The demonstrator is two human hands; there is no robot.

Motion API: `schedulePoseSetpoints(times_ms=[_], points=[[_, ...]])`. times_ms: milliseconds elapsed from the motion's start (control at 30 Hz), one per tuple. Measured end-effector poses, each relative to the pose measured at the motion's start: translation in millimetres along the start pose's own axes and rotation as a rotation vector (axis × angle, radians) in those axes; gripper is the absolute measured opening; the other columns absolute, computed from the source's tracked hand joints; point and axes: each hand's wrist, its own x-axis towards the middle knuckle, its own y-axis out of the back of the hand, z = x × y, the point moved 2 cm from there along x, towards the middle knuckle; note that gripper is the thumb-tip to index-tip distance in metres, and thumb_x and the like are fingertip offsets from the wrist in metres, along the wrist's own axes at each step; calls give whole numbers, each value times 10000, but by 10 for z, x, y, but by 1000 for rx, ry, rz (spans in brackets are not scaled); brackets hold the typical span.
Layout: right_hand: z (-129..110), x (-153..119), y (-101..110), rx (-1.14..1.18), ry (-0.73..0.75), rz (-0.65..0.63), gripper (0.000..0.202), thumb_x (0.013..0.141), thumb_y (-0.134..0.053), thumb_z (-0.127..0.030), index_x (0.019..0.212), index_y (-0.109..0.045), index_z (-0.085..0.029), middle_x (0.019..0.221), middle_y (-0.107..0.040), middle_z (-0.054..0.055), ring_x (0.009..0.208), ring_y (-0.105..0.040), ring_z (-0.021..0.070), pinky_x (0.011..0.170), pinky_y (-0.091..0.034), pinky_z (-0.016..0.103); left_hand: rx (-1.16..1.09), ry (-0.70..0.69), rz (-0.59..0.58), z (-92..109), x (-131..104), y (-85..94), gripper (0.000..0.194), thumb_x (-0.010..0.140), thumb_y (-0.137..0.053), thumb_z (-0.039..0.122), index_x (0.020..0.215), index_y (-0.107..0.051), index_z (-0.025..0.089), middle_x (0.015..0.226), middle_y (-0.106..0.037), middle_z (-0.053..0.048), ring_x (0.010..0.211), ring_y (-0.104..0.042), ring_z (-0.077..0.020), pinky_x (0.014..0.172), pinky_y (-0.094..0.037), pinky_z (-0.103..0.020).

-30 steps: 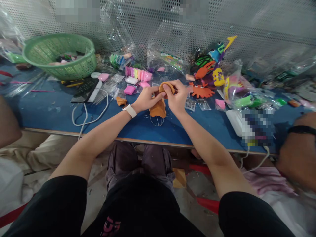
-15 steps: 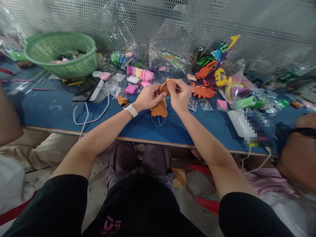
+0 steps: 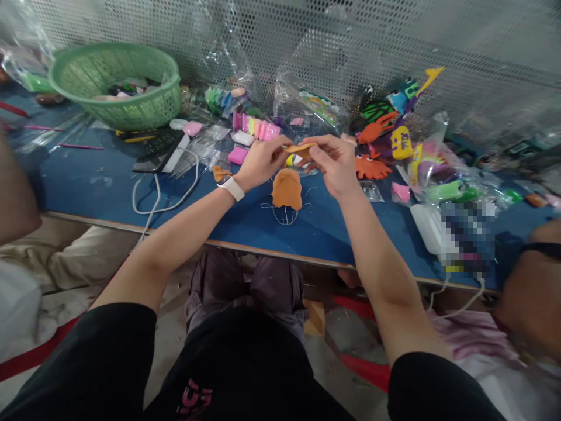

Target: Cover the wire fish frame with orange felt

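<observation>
Between my two hands, above the blue table, is a flattened piece of orange-brown modelling clay [image 3: 302, 149], seen nearly edge-on. My left hand [image 3: 266, 156], with a white watch at the wrist, pinches its left end. On the right side my right hand [image 3: 333, 161] grips it between thumb and fingers. Just below them on the table lies a wire frame [image 3: 285, 216], its upper part covered by a sheet of the same clay [image 3: 287, 189]. A smaller lump of brown clay [image 3: 222, 173] rests beside my left wrist.
A green basket [image 3: 114, 111] stands at the back left, near a black phone [image 3: 160, 152] and white cable [image 3: 193, 187]. Orange and yellow clay figures [image 3: 374, 166] sit right of my hands. A white power bank [image 3: 425, 228] lies near the front edge. People sit at both sides.
The clay piece has turned from showing its broad face to nearly edge-on, and my hands have moved slightly apart. The clay-covered wire frame is now less hidden. The camera view has shifted a little.
</observation>
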Motion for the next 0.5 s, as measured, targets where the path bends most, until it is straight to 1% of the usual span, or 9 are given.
schedulePoseSetpoints(times_ms=[100,200,233,300,333,400,500], points=[[-70,-86,38,111,-44,-69,635,793,-973,-871,1109,-864,-330,1225,-895,66,993,-874,292,807,-721,440,-98,-6,-30,15,-79,75,315,1072,-653,126,1325,-835,176,999,-885,-70,829,-799,-174,830,-608,-320],[-78,-243,74,189,-157,-93,571,816,-975,-840,1013,-863,-316,1220,-902,65,1031,-862,274,866,-729,432,-242,1,-57,54,-264,182,356,1058,-668,166,1374,-834,167,1188,-904,-118,981,-845,-188,879,-659,-325],[-63,-303,85,202,-187,-88,535,814,-1008,-797,991,-870,-312,1213,-904,58,1031,-858,261,870,-727,417,-304,3,-83,72,-335,219,360,1055,-695,198,1388,-831,172,1249,-902,-127,1034,-858,-197,911,-678,-331],[-21,-419,105,202,-214,-92,462,782,-1099,-659,1014,-898,-315,1220,-908,43,1047,-849,241,896,-723,397,-435,22,-152,116,-463,288,364,1055,-778,301,1399,-826,192,1320,-896,-131,1086,-872,-214,955,-703,-347],[3,-473,116,194,-220,-103,450,760,-1135,-589,1039,-910,-317,1229,-909,37,1055,-845,234,914,-722,392,-501,40,-196,140,-513,318,376,1053,-823,370,1387,-827,198,1308,-898,-131,1087,-878,-225,947,-710,-350],[43,-571,142,183,-231,-127,460,722,-1173,-494,1064,-923,-315,1237,-909,31,1050,-836,223,939,-722,386,-625,118,-286,188,-578,358,439,1059,-871,520,1361,-820,205,1206,-906,-126,1036,-886,-235,881,-713,-339],[55,-690,173,189,-251,-171,430,714,-1179,-456,1022,-923,-301,1199,-905,33,1000,-829,215,906,-729,371,-756,259,-413,265,-608,376,645,1049,-875,701,1463,-747,223,993,-885,-81,836,-873,-208,724,-677,-298]])
